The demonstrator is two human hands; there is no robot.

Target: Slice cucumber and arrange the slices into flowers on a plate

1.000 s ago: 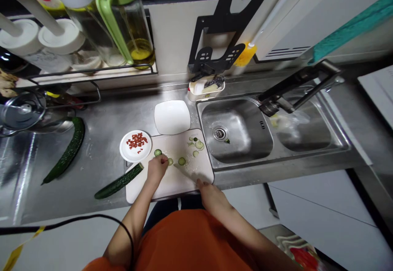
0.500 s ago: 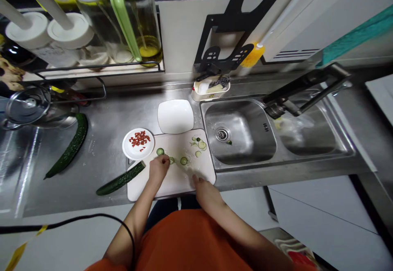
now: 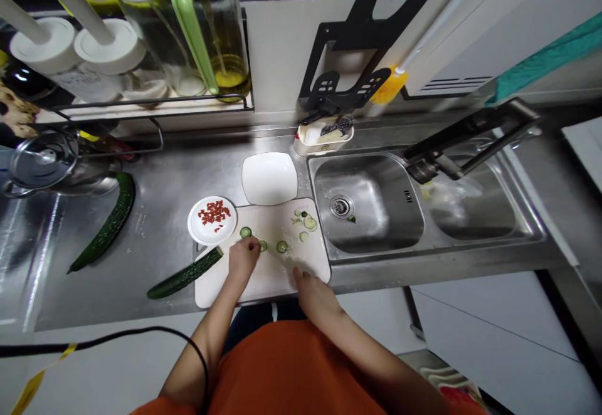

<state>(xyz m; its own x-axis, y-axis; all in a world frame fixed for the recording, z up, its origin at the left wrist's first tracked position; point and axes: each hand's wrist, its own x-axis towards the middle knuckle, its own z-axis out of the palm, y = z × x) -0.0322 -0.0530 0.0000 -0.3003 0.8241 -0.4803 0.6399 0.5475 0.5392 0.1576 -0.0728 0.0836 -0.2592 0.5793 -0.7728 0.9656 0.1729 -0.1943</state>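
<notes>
My left hand (image 3: 243,258) is over the white cutting board (image 3: 263,280), with thumb and fingers pinched at the edge of a cucumber slice (image 3: 263,246). To either side of that slice lie two more, a left slice (image 3: 245,232) and a right slice (image 3: 281,247). My right hand (image 3: 314,291) is closed at the board's front right edge; what it grips, if anything, is hidden. Beside my left wrist a cut cucumber (image 3: 185,275) rests partly on the board. Several thin pale slices and end bits (image 3: 308,222) are gathered at the board's right back corner.
A small white plate of chopped red pieces (image 3: 200,234) overlaps the board's left back corner. Behind the board is a white square dish (image 3: 269,178). A whole cucumber (image 3: 106,230) lies far left, near a steel pot (image 3: 44,161). The double sink (image 3: 371,205) adjoins on the right.
My right hand has shifted very slightly to the left. My left hand and the cucumber slices stay where they were.
</notes>
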